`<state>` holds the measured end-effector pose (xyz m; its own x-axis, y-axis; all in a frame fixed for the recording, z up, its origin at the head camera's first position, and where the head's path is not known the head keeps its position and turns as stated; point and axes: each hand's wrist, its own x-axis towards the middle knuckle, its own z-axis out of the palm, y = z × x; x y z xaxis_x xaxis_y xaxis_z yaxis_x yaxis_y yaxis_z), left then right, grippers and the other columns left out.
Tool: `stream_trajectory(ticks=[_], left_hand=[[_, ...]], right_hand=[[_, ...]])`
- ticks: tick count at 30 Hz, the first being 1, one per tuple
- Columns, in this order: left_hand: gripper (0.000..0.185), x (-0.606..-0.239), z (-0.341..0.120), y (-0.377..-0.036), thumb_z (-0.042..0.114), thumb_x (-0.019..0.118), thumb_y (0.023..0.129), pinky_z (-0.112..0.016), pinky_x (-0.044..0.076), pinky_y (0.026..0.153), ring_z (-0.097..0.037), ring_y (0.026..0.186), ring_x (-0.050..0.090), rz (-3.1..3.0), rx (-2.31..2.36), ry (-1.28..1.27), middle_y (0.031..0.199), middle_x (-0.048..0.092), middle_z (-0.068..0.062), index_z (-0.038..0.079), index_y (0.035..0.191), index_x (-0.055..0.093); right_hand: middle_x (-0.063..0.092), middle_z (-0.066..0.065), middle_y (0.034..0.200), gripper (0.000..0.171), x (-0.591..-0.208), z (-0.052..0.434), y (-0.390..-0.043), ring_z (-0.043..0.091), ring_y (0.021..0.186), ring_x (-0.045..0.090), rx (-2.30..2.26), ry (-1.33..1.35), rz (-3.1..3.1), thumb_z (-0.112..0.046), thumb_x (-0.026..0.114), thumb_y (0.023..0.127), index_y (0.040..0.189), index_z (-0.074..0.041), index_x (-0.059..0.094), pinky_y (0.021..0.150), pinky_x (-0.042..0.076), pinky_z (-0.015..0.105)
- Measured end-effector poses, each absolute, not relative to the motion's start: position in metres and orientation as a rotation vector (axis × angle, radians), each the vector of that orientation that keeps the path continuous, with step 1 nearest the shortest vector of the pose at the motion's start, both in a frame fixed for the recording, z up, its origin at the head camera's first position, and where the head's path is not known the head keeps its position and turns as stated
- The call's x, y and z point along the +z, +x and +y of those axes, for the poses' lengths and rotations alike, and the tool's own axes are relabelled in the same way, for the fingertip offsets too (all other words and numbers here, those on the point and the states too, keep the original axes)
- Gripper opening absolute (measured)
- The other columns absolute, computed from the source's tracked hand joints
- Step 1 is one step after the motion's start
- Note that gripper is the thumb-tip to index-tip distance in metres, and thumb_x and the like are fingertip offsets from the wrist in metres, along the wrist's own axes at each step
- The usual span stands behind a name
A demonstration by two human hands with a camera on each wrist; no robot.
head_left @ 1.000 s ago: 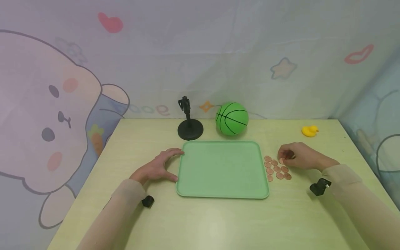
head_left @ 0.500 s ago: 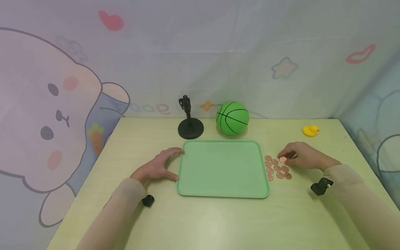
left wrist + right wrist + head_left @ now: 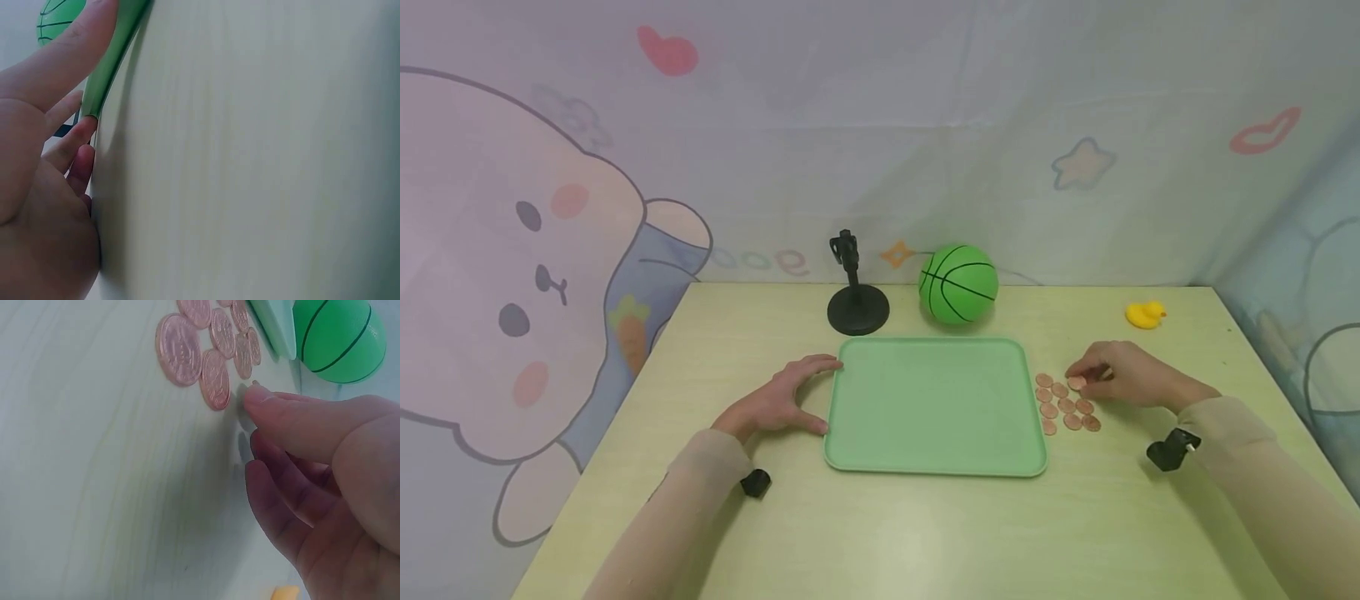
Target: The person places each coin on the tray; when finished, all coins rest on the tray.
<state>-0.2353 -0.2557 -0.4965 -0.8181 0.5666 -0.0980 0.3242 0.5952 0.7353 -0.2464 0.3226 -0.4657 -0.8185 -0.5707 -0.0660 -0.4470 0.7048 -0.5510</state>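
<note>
My left hand (image 3: 775, 402) rests at the left side of the light green tray (image 3: 936, 404), thumb and fingers spread and touching its edge; the left wrist view shows the fingertips against the tray's rim (image 3: 100, 87). To the right of the tray lies a group of several copper-coloured coins (image 3: 1066, 406). At that group's far right, my right hand (image 3: 1123, 373) pinches one coin (image 3: 1077, 383) between thumb and forefinger, just above the table. In the right wrist view the thumb and curled fingers mostly hide this coin, while other coins (image 3: 179, 350) lie flat nearby.
Behind the tray stand a black stand with a round base (image 3: 857, 310) and a green ball with black lines (image 3: 958, 285). A small yellow duck (image 3: 1145, 315) sits at the back right. A printed cloth (image 3: 880, 142) hangs behind the table.
The coin in my right fingers was lifted and tilted upward half a second ago, and now lies flatter and slightly lower. My left hand and the tray stay put.
</note>
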Motion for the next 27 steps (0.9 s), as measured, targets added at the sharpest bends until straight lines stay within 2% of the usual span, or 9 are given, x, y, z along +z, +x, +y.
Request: stream_trajectory(ticks=[11, 19, 27], left_hand=[[0.101, -0.493, -0.255, -0.233, 0.034, 0.097, 0.073, -0.07, 0.014, 0.124, -0.038, 0.157, 0.019, 2.496, 1.067, 0.709, 0.17, 0.031, -0.006, 0.023, 0.159, 0.045], [0.103, -0.495, -0.254, -0.233, 0.035, 0.098, 0.073, -0.07, 0.014, 0.124, -0.038, 0.157, 0.019, 2.502, 1.063, 0.711, 0.171, 0.03, -0.006, 0.024, 0.16, 0.044], [0.104, -0.495, -0.255, -0.235, 0.038, 0.098, 0.072, -0.071, 0.014, 0.123, -0.039, 0.157, 0.02, 2.515, 1.04, 0.714, 0.171, 0.031, -0.005, 0.024, 0.16, 0.043]], right_hand=[[0.071, -0.002, 0.102, 0.021, -0.457, 0.296, -0.25, 0.012, 0.093, 0.07, -0.917, -0.864, 2.653, -0.009, 0.077, 0.096, 0.117, -0.008, 0.079, 0.083, 0.062, 0.027], [0.071, 0.001, 0.107, 0.027, -0.447, 0.266, -0.256, 0.018, 0.097, 0.069, -0.965, -0.847, 2.628, -0.008, 0.076, 0.096, 0.123, -0.004, 0.077, 0.086, 0.062, 0.03], [0.072, 0.003, 0.107, 0.026, -0.447, 0.226, -0.264, 0.017, 0.095, 0.069, -1.014, -0.93, 2.616, -0.009, 0.077, 0.096, 0.121, -0.001, 0.077, 0.084, 0.062, 0.031]])
